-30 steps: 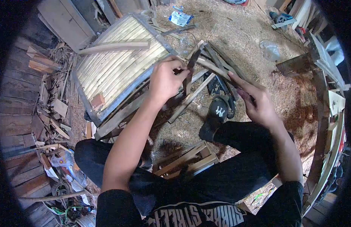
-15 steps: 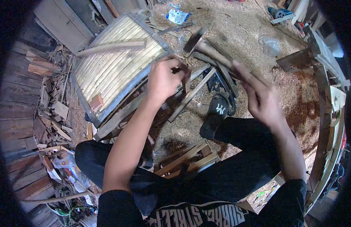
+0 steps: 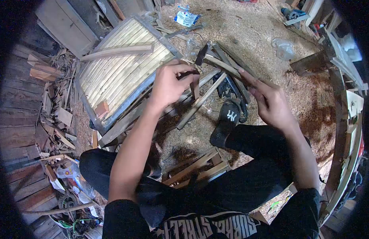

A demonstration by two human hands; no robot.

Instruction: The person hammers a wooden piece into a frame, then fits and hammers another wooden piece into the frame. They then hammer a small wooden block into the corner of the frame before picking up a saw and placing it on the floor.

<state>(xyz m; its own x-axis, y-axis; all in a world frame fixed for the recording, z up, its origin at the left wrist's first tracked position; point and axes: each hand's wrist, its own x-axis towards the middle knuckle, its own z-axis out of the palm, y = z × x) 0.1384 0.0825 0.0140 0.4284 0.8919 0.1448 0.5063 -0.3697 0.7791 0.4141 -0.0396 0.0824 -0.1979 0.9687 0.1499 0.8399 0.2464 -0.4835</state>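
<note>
1. Nearest the camera, black-clad knees are seen on either side of a small wooden stool (image 3: 196,169), which stands on the sawdust-covered floor (image 3: 252,36).
2. A black slipper (image 3: 226,121) is set just below the hands, close beside the crossed slats.
3. The right hand (image 3: 272,104) is closed round the wooden handle of a hammer (image 3: 220,63); its fingers are wrapped on the shaft near its end, and the dark head is poised just above the left hand.
4. The left hand (image 3: 168,84) is pinched shut on a short dark piece, seemingly a nail, though it is too small to be told for certain, held against an upright slat (image 3: 196,85).
5. The slat is judged light, stiff and liable to split near its end; it is best gripped low, clear of the hammer's path.
6. The hammer is judged head-heavy, so a hold far down the handle suits it.
7. Beyond the hands, a slatted panel (image 3: 120,71) lies tilted on the floor, its metal-edged corner touching the pile of loose slats.
8. Open floor is left only at the far middle; scrap wood crowds the left side and curved frames the right.
</note>
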